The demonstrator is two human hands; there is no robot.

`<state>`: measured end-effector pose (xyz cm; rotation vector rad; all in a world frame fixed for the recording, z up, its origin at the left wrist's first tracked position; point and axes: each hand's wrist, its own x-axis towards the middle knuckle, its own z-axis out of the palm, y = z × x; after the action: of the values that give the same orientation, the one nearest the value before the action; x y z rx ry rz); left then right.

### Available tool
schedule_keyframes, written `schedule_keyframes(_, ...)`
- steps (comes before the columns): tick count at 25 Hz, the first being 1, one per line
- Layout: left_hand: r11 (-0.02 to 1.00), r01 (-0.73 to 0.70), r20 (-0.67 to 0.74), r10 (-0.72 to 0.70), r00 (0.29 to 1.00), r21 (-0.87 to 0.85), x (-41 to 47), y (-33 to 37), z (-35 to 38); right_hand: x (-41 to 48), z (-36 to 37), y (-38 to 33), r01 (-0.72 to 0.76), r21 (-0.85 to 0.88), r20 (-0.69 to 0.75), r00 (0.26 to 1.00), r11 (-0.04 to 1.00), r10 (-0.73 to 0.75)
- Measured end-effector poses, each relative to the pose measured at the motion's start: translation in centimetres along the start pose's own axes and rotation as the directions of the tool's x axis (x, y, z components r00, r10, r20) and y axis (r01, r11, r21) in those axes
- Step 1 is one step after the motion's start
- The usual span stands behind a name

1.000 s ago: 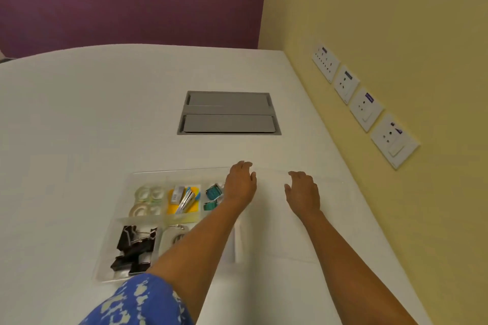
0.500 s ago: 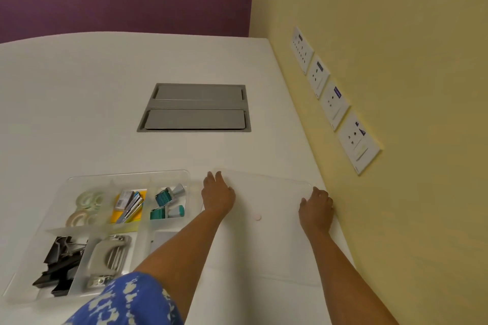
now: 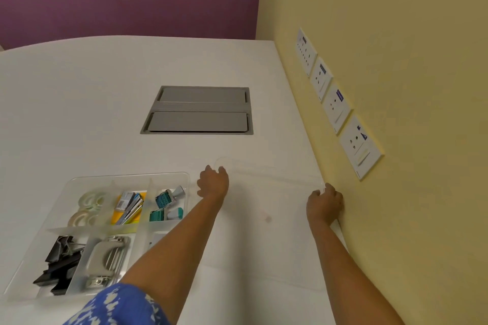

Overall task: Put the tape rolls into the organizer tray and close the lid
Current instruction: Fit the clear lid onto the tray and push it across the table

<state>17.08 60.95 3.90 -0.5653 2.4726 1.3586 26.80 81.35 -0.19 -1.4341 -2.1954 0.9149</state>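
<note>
Organizer tray [image 3: 79,182] near right compartment hidden behind left forearm; clear lid [image 3: 269,232] edges faint — grip of hands unclear.

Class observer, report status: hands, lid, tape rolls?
Both hands, left and right, on clear lid's far corners. Tape rolls in tray. Nothing blocking.

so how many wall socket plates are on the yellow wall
4, in a row that runs along the wall: the farthest, the second, the third and the nearest, just above the right hand. None looks hidden.
</note>
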Motion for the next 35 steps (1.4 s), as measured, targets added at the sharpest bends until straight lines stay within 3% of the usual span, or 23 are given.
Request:
schedule_keyframes(5, 0.94, -0.146, -0.023, 0.146, 0.989, -0.308, -2.2, 3.8, -1.9, -1.1, -1.8, -2.5, -0.04, 0.263, -0.13, 0.989, 0.964, 0.076)
schedule_keyframes(10, 0.817, -0.238, -0.086, 0.227, 0.97, -0.526, -5.7, 7.0, -4.5, -3.4, -4.9, -5.7, -0.048, 0.529, -0.277, 0.934, 0.847, 0.226)
schedule_keyframes(13, 0.692, -0.287, -0.144, 0.258, 0.955, -0.663, -7.6, 8.6, -6.7, -5.0, -6.9, -8.5, -0.005, 0.68, -0.299, 0.911, 0.733, 0.283)
schedule_keyframes(15, 0.547, -0.29, -0.175, 0.253, 0.951, -0.785, -8.2, 9.1, -8.6, -6.0, -8.2, -10.5, -0.011, 0.837, -0.202, 0.923, 0.547, 0.329)
schedule_keyframes(17, 0.385, -0.283, -0.213, 0.214, 0.953, -0.879, -8.4, 9.3, -10.8, -6.9, -9.1, -11.7, -0.085, 0.952, -0.007, 0.955, 0.295, 0.296)
schedule_keyframes(19, 0.167, -0.317, -0.285, 0.189, 0.94, -0.934, -7.8, 9.3, -13.3, -7.4, -9.2, -11.9, -0.187, 0.982, 0.183, 0.965, 0.002, 0.189)
schedule_keyframes(21, -0.023, -0.344, -0.341, 0.21, 0.916, -0.939, -6.6, 9.0, -16.0, -7.6, -8.4, -12.2, -0.316, 0.924, 0.339, 0.938, -0.218, 0.077)
schedule_keyframes(22, -0.086, -0.345, -0.355, 0.222, 0.908, -0.935, -6.0, 8.8, -17.5, -7.9, -7.7, -12.3, -0.384, 0.897, 0.397, 0.918, -0.22, 0.015)
schedule_keyframes(23, -0.14, -0.334, -0.359, 0.227, 0.905, -0.932, -5.3, 8.5, -18.8, -8.2, -6.9, -12.6, -0.447, 0.884, 0.445, 0.894, -0.14, -0.043)
schedule_keyframes(24, -0.199, -0.305, -0.347, 0.232, 0.909, -0.931, -4.6, 8.1, -20.0, -8.6, -6.1, -12.0, -0.468, 0.884, 0.467, 0.88, 0.01, -0.085)
schedule_keyframes(25, -0.258, -0.266, -0.329, 0.242, 0.913, -0.929, -4.0, 7.6, -21.3, -9.8, -5.7, -11.9, -0.465, 0.856, 0.504, 0.847, 0.226, -0.168)
schedule_keyframes(26, -0.292, -0.233, -0.31, 0.255, 0.916, -0.928, -3.4, 7.2, -22.5, -10.8, -5.0, -11.0, -0.368, 0.799, 0.519, 0.822, 0.475, -0.236)
schedule_keyframes(27, -0.299, -0.215, -0.297, 0.267, 0.917, -0.93, -2.9, 6.6, -23.7, -12.8, -4.8, -10.7, -0.222, 0.732, 0.517, 0.797, 0.644, -0.313)
schedule_keyframes(28, -0.292, -0.203, -0.287, 0.281, 0.916, -0.935, -2.3, 6.0, -24.7, -13.9, -4.3, -10.3, -0.108, 0.692, 0.5, 0.785, 0.714, -0.365)
schedule_keyframes(29, -0.287, -0.183, -0.269, 0.297, 0.916, -0.94, -1.6, 5.2, -25.6, -14.7, -4.0, -10.5, -0.065, 0.69, 0.498, 0.766, 0.721, -0.407)
schedule_keyframes(30, -0.279, -0.148, -0.239, 0.325, 0.915, -0.949, -0.9, 4.3, -26.5, -15.3, -3.6, -11.2, -0.124, 0.697, 0.552, 0.722, 0.706, -0.417)
schedule_keyframes(32, -0.204, -0.066, -0.151, 0.435, 0.887, -0.977, 0.6, 2.0, -28.7, -15.4, -2.3, -13.1, -0.415, 0.653, 0.73, 0.568, 0.633, -0.38)
schedule_keyframes(33, -0.095, -0.054, -0.094, 0.49, 0.866, -0.994, 1.4, 0.8, -29.7, -15.0, -1.2, -13.7, -0.556, 0.64, 0.764, 0.538, 0.531, -0.357)
schedule_keyframes(35, 0.339, -0.167, 0.046, 0.539, 0.841, -0.926, 3.4, -1.6, -31.4, -15.4, 0.0, -14.5, -0.624, 0.674, 0.738, 0.585, 0.395, -0.336)
